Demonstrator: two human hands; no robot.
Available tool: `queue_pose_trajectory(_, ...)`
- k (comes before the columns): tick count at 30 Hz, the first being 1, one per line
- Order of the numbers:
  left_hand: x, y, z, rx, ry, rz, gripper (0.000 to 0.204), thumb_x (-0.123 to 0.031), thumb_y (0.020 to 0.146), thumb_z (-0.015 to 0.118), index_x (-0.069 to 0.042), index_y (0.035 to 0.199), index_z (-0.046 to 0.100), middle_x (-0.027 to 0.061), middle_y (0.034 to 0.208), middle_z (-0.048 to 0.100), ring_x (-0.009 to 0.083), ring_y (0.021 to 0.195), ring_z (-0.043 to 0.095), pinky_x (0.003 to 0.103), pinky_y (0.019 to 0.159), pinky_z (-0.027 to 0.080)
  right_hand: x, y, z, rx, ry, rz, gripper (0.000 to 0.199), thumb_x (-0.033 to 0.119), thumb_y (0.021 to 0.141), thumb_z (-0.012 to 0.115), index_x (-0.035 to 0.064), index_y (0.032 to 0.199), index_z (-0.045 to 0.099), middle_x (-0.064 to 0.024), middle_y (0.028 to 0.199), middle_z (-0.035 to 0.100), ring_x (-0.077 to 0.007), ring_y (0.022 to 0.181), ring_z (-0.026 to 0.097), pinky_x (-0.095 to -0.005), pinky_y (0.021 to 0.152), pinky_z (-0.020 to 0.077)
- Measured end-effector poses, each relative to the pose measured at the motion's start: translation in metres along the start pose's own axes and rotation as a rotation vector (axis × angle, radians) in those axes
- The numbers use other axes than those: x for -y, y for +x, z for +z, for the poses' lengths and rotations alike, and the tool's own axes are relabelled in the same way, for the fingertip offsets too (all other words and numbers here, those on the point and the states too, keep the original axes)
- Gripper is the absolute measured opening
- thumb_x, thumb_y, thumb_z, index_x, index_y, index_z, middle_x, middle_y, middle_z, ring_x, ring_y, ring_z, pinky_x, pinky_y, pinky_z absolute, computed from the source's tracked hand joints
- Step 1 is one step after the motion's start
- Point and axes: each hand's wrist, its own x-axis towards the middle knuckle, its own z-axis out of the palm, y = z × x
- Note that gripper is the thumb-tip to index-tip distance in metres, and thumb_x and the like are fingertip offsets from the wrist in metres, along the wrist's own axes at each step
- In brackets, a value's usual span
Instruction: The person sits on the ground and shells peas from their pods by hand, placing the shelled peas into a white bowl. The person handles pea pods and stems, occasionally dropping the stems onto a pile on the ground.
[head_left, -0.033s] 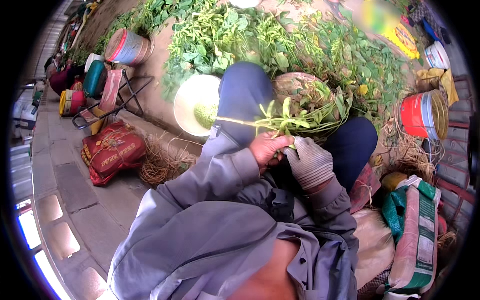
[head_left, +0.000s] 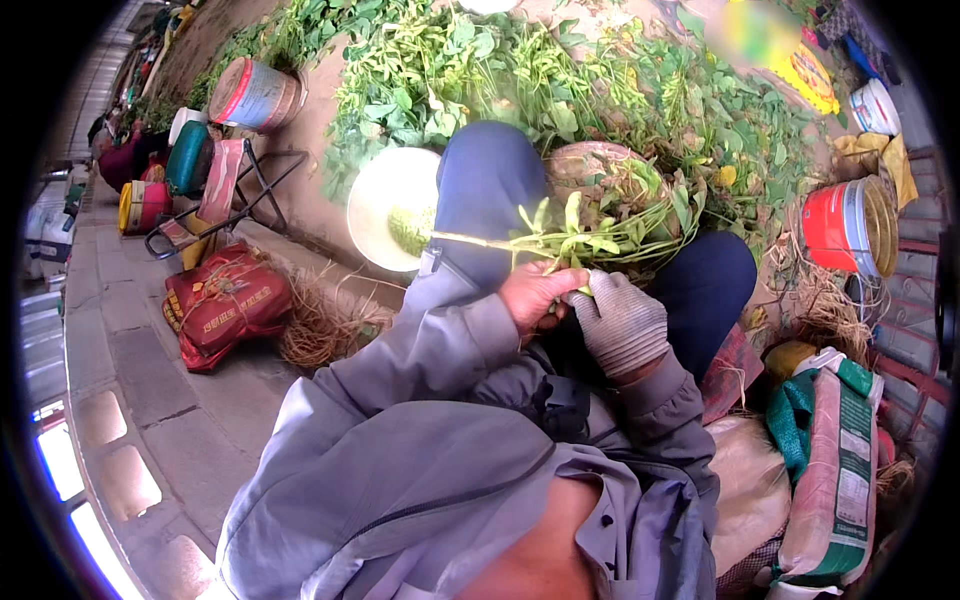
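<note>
Change since earlier frame: nothing has visibly moved; both hands and the plant lie as they did, the earlier picture being taken at the same instant.
Thing in hand: leafy green plant [head_left: 590, 240], a bunch of stems with a long pale stalk.
Where it is: over the person's lap, just above the knees in dark blue trousers [head_left: 485, 190], directly beyond both hands.
Direction from the hands: the leafy head spreads up and away from the knuckles, toward the right; the bare stalk runs off past the left hand, ending over the white bowl [head_left: 385, 195].
Long axis: nearly crosswise to the forearms, left to right, tilted slightly upward at the leafy end.
Left hand [head_left: 540, 295]: bare, fingers curled together around the stems at their base; clamped on the plant.
Right hand [head_left: 620, 320]: in a grey knit glove, closed on the same base, touching the left hand.
Nearer hand: both sit at the grip point; the left is nearer the stalk end, the right nearer the leaves.
Beyond the plant: woven basket [head_left: 600, 165] holding more greens, just past the leafy head.
Farther out: heap of cut green plants [head_left: 560, 70] beyond the knees; red bucket [head_left: 830, 225] well to the right; red sack [head_left: 225, 305] well to the left.
</note>
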Motion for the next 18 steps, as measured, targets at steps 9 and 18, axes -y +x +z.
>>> queue_pose_trajectory(9,-0.002,-0.003,-0.007,0.134,-0.183,-0.042,0.019,-0.018,0.094,0.059,-0.005,0.107,0.057,0.0007,0.083,0.053,0.0074,0.058,0.047,0.018,0.039,0.033,-0.005,-0.005,0.012,0.073,0.194,0.023,0.012,0.019,0.088,0.057,0.0079,0.083,0.057,-0.0107,0.079,0.059,-0.0326,0.070,0.061,-0.0417,0.058,0.0501)
queue_pose_trajectory(18,0.004,0.003,-0.008,0.120,-0.111,-0.009,0.016,-0.014,0.090,0.066,-0.005,0.103,0.062,-0.0005,0.071,0.052,0.0058,0.053,0.043,0.019,0.039,0.028,-0.012,-0.022,0.018,0.271,0.827,0.408,0.018,0.018,0.092,0.053,0.0028,0.101,0.054,-0.0210,0.092,0.058,-0.0343,0.085,0.061,-0.0386,0.077,0.0481)
